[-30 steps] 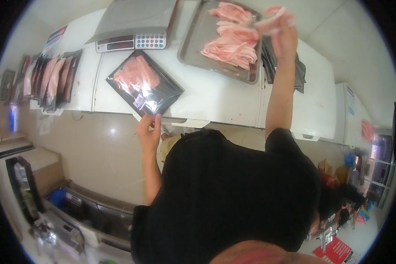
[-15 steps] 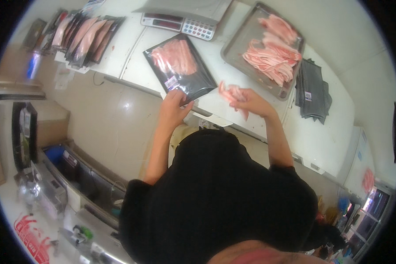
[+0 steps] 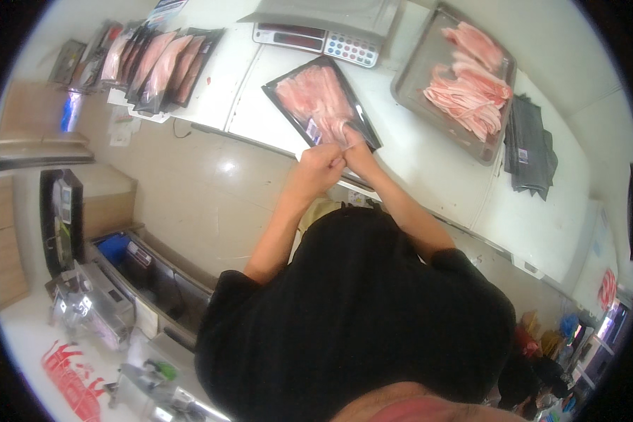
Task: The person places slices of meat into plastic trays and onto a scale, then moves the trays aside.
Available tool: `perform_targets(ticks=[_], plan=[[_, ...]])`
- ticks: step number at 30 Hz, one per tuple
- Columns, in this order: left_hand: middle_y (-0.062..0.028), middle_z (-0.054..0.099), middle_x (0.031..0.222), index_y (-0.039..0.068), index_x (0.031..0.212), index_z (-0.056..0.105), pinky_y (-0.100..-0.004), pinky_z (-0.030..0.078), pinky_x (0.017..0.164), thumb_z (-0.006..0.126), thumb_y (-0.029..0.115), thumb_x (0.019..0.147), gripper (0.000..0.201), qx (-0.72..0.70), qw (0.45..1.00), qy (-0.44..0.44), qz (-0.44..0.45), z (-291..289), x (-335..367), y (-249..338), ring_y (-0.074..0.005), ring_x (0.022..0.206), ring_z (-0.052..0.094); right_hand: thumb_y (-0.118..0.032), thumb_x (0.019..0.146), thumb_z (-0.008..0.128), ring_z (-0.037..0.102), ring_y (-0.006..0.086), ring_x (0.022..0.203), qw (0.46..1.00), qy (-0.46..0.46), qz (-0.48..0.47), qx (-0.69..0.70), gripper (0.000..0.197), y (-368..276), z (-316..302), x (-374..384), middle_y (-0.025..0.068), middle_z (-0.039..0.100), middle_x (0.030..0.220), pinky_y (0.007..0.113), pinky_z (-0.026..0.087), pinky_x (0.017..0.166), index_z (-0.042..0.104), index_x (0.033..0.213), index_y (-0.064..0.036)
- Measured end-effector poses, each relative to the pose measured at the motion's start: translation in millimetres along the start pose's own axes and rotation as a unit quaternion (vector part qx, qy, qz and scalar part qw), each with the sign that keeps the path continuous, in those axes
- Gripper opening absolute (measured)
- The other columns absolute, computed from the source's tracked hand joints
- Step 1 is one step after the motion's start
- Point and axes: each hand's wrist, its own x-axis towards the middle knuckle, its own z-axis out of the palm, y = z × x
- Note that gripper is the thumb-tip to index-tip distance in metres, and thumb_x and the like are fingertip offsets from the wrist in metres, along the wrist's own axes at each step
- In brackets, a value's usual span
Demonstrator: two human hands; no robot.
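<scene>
A clear-fronted plastic bag (image 3: pixel 363 131) with a black back lies on the white counter, holding pale pink raw meat slices (image 3: pixel 315 93). Its opening faces me. My left hand (image 3: pixel 321 164) is closed on the near edge of this bag. Reaching into the mouth, my right hand (image 3: pixel 361 155) has its fingers around more meat slices, which lie against those inside; the fingertips are partly hidden. To the right, a metal tray (image 3: pixel 411 79) carries a pile of loose meat strips (image 3: pixel 471 98).
Behind the bag stands a scale (image 3: pixel 316 39) with a keypad. Several filled meat packs (image 3: pixel 163 67) lean in a row at the far left. Flat dark bags (image 3: pixel 527 148) are stacked right of the tray. The front edge of the white counter (image 3: pixel 436 165) runs before me.
My right hand has moved left from beside the bag into its mouth with the meat slices. My left hand has shifted along the bag's near edge. The whole view has slid slightly.
</scene>
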Motion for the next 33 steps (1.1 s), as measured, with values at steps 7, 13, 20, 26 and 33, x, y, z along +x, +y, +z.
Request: perform_targets(ticks=[7, 13, 20, 26, 33], plan=[[-0.0125, 0.046, 0.064, 0.003, 0.069, 0.045, -0.0415, 0.042, 0.054, 0.073, -0.002, 0.081, 0.031, -0.049, 0.997, -0.033, 0.057, -22, -3, -11, -0.0331, 0.058, 0.053, 0.002, 0.080, 0.070, 0.061, 0.0359, 0.125, 0.811, -0.064, -0.026, -0.581, 0.045, -44, 37, 65, 0.0212, 0.064, 0.125, 0.042, 0.047, 0.103, 0.061, 0.124, -0.0011], [-0.0132, 0.047, 0.064, 0.002, 0.070, 0.047, -0.0414, 0.041, 0.054, 0.075, 0.005, 0.089, 0.034, -0.055, 0.996, -0.072, -0.013, -66, -34, -56, -0.0325, 0.058, 0.051, -0.006, 0.081, 0.076, 0.057, 0.0413, 0.129, 0.810, 0.023, -0.180, -0.557, 0.061, -49, 36, 7, 0.0168, 0.063, 0.140, 0.046, 0.043, 0.114, 0.061, 0.140, -0.0065], [-0.0126, 0.045, 0.062, 0.001, 0.069, 0.049, -0.0377, 0.038, 0.053, 0.077, 0.005, 0.089, 0.035, -0.022, 0.995, 0.007, -0.097, -116, -18, -103, -0.0266, 0.054, 0.043, 0.002, 0.083, 0.070, 0.049, 0.0349, 0.142, 0.669, -0.046, -0.242, -0.701, 0.068, -20, -5, 12, 0.0139, 0.055, 0.152, 0.049, 0.037, 0.119, 0.054, 0.148, -0.0089], [-0.0034, 0.048, 0.060, 0.001, 0.069, 0.051, -0.0291, 0.038, 0.055, 0.078, 0.003, 0.090, 0.034, -0.014, 0.998, 0.015, -0.051, -141, 24, -119, -0.0104, 0.057, 0.042, -0.014, 0.099, 0.060, 0.045, 0.0400, 0.145, 0.745, -0.057, -0.286, -0.599, 0.048, -34, 11, 40, 0.0136, 0.051, 0.157, 0.053, 0.031, 0.125, 0.055, 0.147, -0.0113], [0.0075, 0.043, 0.068, 0.008, 0.070, 0.047, -0.0252, 0.032, 0.055, 0.077, 0.004, 0.092, 0.038, -0.154, 0.964, 0.107, -0.190, -144, 51, -188, -0.0050, 0.061, 0.038, -0.028, 0.103, 0.059, 0.029, 0.0384, 0.156, 0.700, -0.126, -0.162, -0.684, 0.049, -41, 29, 62, 0.0188, 0.042, 0.162, 0.049, 0.020, 0.130, 0.052, 0.148, -0.0099]])
